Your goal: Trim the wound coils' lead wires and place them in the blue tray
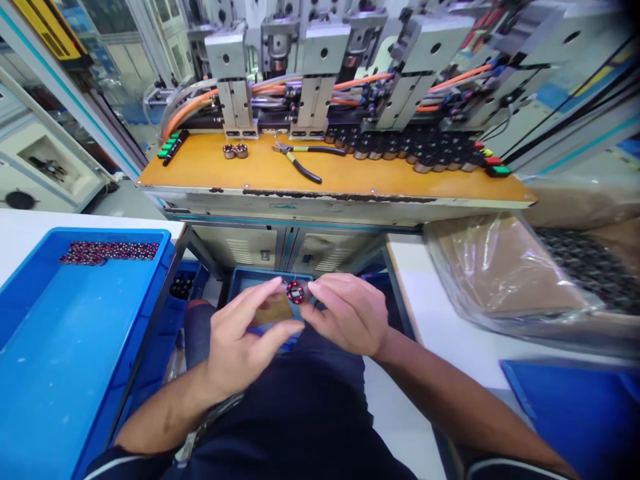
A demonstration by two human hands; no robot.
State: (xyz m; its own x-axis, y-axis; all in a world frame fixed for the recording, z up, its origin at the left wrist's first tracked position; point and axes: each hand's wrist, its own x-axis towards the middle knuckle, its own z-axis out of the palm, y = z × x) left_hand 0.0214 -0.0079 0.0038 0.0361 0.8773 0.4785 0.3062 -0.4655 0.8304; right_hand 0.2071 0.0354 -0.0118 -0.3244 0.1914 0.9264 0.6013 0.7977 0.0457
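1. Fingers [273,288] of the left hand [240,343] and of the right hand [347,313] pinched a small round coil [295,292] between them, over the lap.
2. Both thumbs and forefingers pressed on the coil's rim; the other fingers were loosely curled.
3. Coil sat near the middle of the scene, above a small blue bin [250,280] under the machine.
4. At left, a big blue tray [75,347] held a row of similar coils [107,251] at its far edge.
5. Farther off, pliers [300,160] and two rings [235,151] lay on the orange desk [350,177].
6. At right, a plastic bag [505,267] lay on a white desk [450,333].
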